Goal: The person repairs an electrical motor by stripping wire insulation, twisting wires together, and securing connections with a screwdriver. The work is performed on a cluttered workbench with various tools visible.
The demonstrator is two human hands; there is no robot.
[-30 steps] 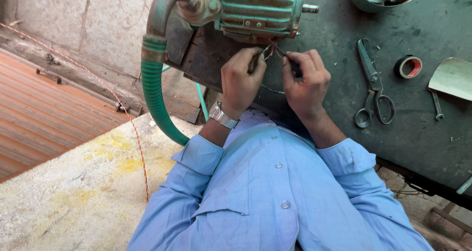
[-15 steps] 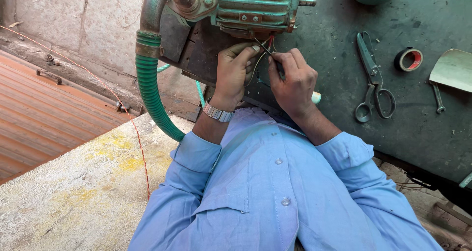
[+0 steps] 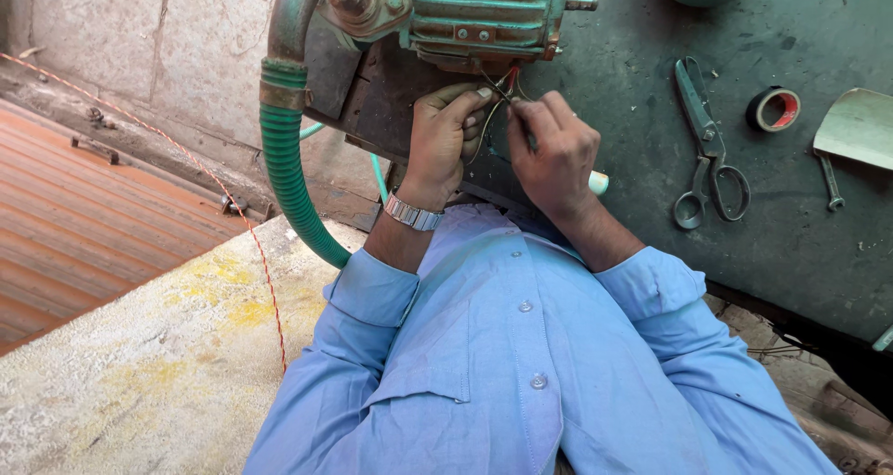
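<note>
A green electric pump motor (image 3: 479,10) stands at the top of the dark workbench (image 3: 642,112). Thin wires (image 3: 502,89), one of them red, hang from its underside. My left hand (image 3: 442,135), with a metal watch on the wrist, pinches these wires at the fingertips. My right hand (image 3: 553,149) is closed around a slim tool with a pale handle end (image 3: 598,183), its tip hidden among the wires. Both hands touch just below the motor. My blue shirt sleeves fill the lower half of the view.
A ribbed green hose (image 3: 288,177) bends down from the rusty pipe at the motor's left. Scissors (image 3: 707,145), a roll of tape (image 3: 774,108), a flat metal plate (image 3: 856,126) and a bolt lie on the bench to the right. A red string (image 3: 251,242) crosses the concrete ledge.
Both hands have shifted a little up toward the motor's underside. The left fingers have closed tighter on the wires, and the view has swung slightly.
</note>
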